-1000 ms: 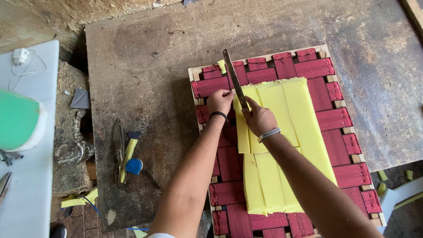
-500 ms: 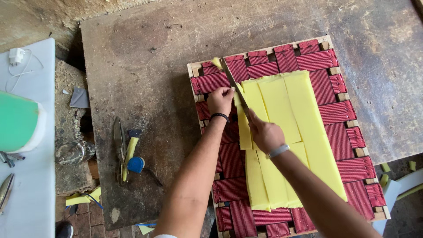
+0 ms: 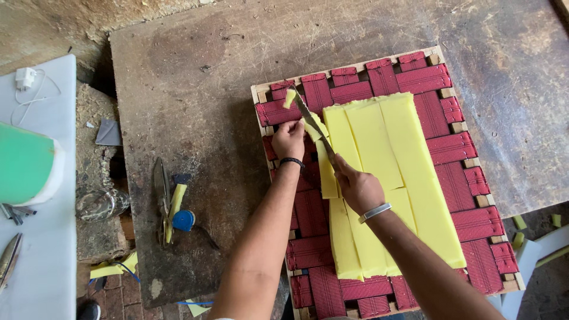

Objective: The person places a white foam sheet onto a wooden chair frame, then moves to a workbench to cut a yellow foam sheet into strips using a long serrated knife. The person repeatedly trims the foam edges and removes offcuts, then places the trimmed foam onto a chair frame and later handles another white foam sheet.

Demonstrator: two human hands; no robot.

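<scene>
Both forearms reached up from the bottom edge of the view toward twelve o'clock, the left one nearly straight, the right one angled in from five o'clock. The left hand [image 3: 288,139], a dark band on its wrist, was curled with thumb and fingertips pinched narrowly on a thin yellow foam strip [image 3: 313,129] at the upper left corner of the foam. The right hand [image 3: 357,188], a pale bangle on its wrist, was closed in a fist around the handle of one long knife [image 3: 313,127]; the blade ran toward eleven o'clock from that fist, passing just beside the left hand's fingers, with one small foam scrap [image 3: 289,98] at its tip.

The knife lay over the left margin of the foam pad [image 3: 391,172], which appeared to be laid as about four long yellow strips side by side, though seams made the count uncertain. The pad rested on one wooden frame [image 3: 435,58] woven with red webbing [image 3: 427,77], set at the right half of one worn wooden table [image 3: 195,89].

At nine o'clock from the hands, well apart on the table, lay one pair of shears [image 3: 160,198] beside one yellow-handled tool [image 3: 175,201] and one blue round object [image 3: 184,220]. At the far left stood one white surface [image 3: 47,266] carrying one green and white roll [image 3: 26,169] and one white charger [image 3: 25,77].
</scene>
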